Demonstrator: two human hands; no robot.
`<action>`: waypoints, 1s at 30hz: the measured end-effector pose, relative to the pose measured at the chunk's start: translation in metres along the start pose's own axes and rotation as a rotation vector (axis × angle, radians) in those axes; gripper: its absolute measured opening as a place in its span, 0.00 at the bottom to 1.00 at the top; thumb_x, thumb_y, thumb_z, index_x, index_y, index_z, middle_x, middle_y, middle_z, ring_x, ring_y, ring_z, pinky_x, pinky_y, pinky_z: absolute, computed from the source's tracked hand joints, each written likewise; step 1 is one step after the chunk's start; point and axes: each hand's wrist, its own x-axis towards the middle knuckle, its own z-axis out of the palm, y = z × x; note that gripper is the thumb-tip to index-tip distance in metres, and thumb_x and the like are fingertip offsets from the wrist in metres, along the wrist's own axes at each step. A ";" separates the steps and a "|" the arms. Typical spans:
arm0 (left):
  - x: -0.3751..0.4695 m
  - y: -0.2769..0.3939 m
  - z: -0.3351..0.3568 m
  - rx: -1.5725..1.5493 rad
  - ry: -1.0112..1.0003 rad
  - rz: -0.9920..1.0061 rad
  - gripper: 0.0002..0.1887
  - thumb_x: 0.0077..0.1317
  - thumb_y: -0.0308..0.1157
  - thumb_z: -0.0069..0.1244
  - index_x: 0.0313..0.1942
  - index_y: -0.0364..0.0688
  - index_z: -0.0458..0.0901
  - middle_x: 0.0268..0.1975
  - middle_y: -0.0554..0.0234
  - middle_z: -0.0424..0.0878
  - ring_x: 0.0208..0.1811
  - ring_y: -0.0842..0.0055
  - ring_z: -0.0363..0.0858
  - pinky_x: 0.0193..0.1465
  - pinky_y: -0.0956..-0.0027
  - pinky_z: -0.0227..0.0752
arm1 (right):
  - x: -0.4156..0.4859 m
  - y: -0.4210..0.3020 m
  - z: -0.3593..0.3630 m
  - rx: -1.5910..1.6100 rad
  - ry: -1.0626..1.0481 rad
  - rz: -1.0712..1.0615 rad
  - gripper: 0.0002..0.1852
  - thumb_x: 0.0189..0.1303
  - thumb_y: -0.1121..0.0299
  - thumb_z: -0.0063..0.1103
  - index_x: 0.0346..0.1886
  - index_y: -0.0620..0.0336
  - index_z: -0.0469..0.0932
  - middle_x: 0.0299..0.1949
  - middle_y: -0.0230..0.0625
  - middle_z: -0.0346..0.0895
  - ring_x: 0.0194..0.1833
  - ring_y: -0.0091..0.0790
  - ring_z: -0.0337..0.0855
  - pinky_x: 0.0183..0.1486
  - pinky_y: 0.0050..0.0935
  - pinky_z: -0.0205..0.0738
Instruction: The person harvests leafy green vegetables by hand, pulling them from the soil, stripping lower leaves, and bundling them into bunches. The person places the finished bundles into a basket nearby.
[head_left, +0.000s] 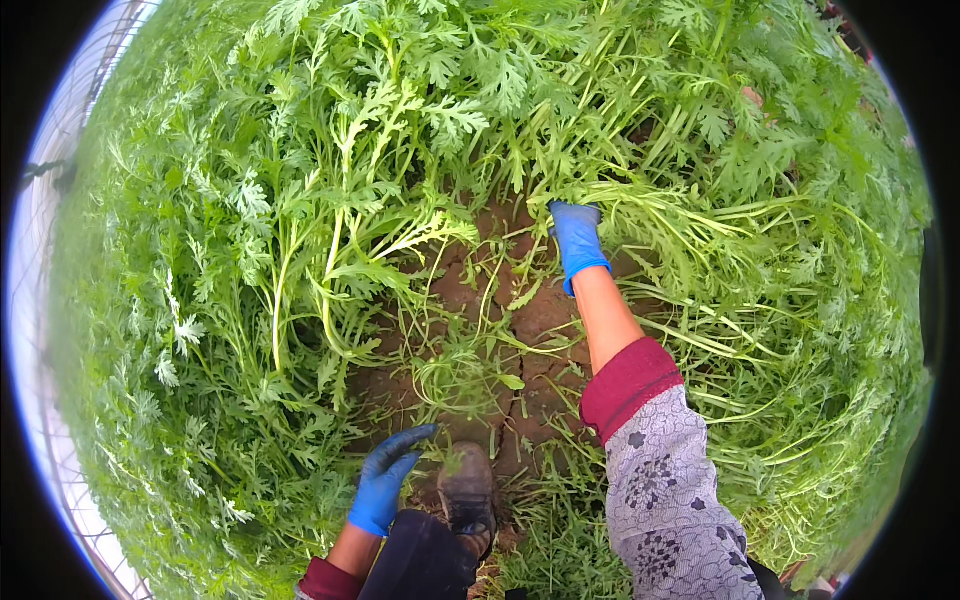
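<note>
My right hand (577, 236), in a blue glove, reaches forward to the edge of the cracked brown soil (536, 315). It closes around a bunch of crown daisy stems (652, 202) that spread out to its right; the foliage hides most of its fingertips. Lower down, my left hand (386, 480), also blue-gloved, hovers beside my shoe (466, 487). Its thumb stands apart from the fingers, and the glove's fingertips look darkened. Loose thin sprigs (457, 382) lie on the ground just beyond that hand.
Tall standing crown daisy plants (322, 225) crowd the left and far side. On the right, long stems (720, 330) lie flat in a leafy heap. Short greenery (562, 540) covers the ground behind my shoe. A film wall with a frame (60, 435) runs along the left rim.
</note>
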 end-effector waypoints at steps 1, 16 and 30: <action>0.000 0.000 0.000 0.007 -0.012 0.032 0.19 0.63 0.22 0.46 0.55 0.37 0.79 0.58 0.57 0.79 0.62 0.71 0.73 0.66 0.68 0.61 | 0.002 0.000 -0.002 -0.010 0.044 0.029 0.14 0.54 0.71 0.64 0.44 0.60 0.77 0.36 0.36 0.82 0.23 0.36 0.81 0.25 0.34 0.77; -0.001 -0.005 0.000 0.642 0.005 0.590 0.21 0.62 0.24 0.50 0.58 0.41 0.75 0.61 0.58 0.76 0.67 0.62 0.67 0.72 0.55 0.53 | -0.194 -0.083 -0.080 0.825 -0.341 0.097 0.18 0.59 0.77 0.57 0.53 0.71 0.72 0.41 0.45 0.80 0.38 0.32 0.82 0.35 0.26 0.79; -0.028 0.002 0.031 0.694 -0.086 0.660 0.27 0.59 0.20 0.48 0.61 0.41 0.72 0.63 0.56 0.72 0.68 0.55 0.64 0.73 0.53 0.49 | -0.230 -0.015 0.026 0.421 -0.396 0.307 0.12 0.54 0.75 0.65 0.43 0.58 0.79 0.36 0.33 0.85 0.35 0.26 0.83 0.20 0.25 0.64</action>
